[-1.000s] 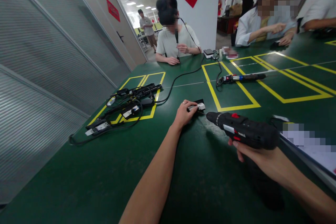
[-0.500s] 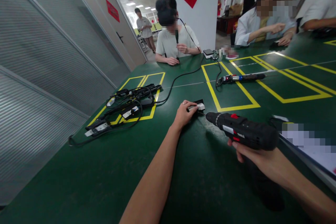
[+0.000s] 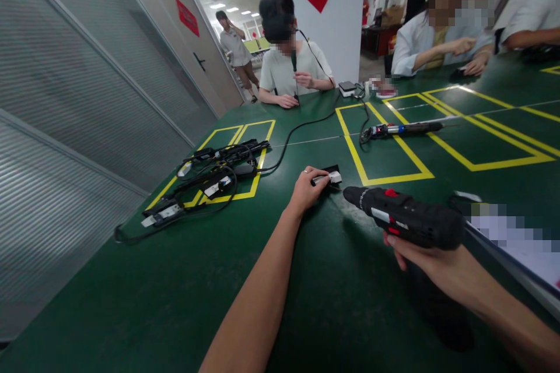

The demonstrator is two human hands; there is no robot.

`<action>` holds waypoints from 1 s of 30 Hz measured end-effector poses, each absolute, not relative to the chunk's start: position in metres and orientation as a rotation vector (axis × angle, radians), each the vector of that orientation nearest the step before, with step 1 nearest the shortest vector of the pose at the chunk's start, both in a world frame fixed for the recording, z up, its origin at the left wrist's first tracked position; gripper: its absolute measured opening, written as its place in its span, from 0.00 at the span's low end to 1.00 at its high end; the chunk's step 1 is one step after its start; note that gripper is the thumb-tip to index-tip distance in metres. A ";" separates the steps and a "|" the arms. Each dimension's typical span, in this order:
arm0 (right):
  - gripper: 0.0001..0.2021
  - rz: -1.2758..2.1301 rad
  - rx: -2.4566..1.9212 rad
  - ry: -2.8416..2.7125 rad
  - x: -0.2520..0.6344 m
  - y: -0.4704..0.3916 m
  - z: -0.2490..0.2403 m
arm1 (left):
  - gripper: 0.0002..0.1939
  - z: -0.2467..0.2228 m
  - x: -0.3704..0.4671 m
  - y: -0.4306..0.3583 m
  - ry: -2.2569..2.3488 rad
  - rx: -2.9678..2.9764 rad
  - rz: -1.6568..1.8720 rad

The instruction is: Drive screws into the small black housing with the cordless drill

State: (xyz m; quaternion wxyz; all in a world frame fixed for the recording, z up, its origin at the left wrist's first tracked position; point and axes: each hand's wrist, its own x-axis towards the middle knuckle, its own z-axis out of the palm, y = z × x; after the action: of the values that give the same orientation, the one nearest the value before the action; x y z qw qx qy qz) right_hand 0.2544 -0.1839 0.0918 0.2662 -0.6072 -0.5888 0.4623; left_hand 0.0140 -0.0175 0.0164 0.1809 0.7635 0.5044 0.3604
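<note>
My right hand [image 3: 409, 250] is wrapped round the grip of a black cordless drill [image 3: 406, 217] with red buttons. The drill points left, and its thin bit reaches the edge of a small black part with a white label [image 3: 335, 177]. With fingers closed on that part, my left hand [image 3: 310, 186] holds it down against the green table [image 3: 188, 303]; a ring shows on one finger. Whether the bit's tip touches the part or a screw is too small to tell. My left fingers hide much of the part.
At left lie several black power adapters with cables [image 3: 219, 178] inside yellow tape lines. A soldering-iron-like tool [image 3: 402, 129] lies at the right back, and a clipboard with papers [image 3: 520, 245] at right. Across the table a person [image 3: 293, 64] holds a screwdriver [image 3: 294, 64].
My hands, the drill and the labelled part stay almost in place. In the background, the standing person has shifted and raised an arm to the head.
</note>
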 end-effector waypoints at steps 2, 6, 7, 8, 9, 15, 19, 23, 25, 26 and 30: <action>0.18 1.246 -1.631 -1.597 0.255 -0.184 0.090 | 0.15 0.017 0.014 -0.018 1.412 2.160 1.021; 0.18 1.257 -1.622 -1.566 0.255 -0.183 0.088 | 0.15 0.016 0.014 -0.017 1.387 2.163 1.028; 0.18 1.276 -1.616 -1.548 0.254 -0.183 0.089 | 0.15 0.015 0.013 -0.017 1.386 2.161 1.030; 0.17 1.293 -1.614 -1.535 0.254 -0.183 0.090 | 0.15 0.015 0.013 -0.016 1.385 2.158 1.033; 0.17 1.303 -1.615 -1.525 0.254 -0.183 0.091 | 0.16 0.014 0.013 -0.016 1.383 2.153 1.036; 0.17 1.272 -1.647 -1.551 0.254 -0.184 0.092 | 0.19 0.012 0.013 -0.014 1.368 2.120 1.045; 0.17 1.241 -1.654 -1.585 0.254 -0.183 0.090 | 0.19 0.012 0.013 -0.015 1.359 2.120 1.049; 0.17 1.250 -1.671 -1.589 0.254 -0.183 0.090 | 0.19 0.012 0.013 -0.015 1.377 2.118 1.036; 0.18 1.268 -1.703 -1.573 0.255 -0.183 0.090 | 0.19 0.012 0.013 -0.014 1.386 2.113 1.036; 0.18 1.275 -1.710 -1.561 0.255 -0.184 0.089 | 0.19 0.012 0.013 -0.014 1.385 2.111 1.037; 0.17 1.298 -1.680 -1.523 0.254 -0.183 0.089 | 0.18 0.012 0.013 -0.014 1.363 2.117 1.046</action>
State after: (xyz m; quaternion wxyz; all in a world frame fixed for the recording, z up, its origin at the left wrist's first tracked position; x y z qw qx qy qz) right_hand 0.2537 -0.1833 0.0889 0.2612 -0.6207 -0.5627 0.4795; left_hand 0.0126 -0.0138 0.0115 0.2059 0.7599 0.4891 0.3755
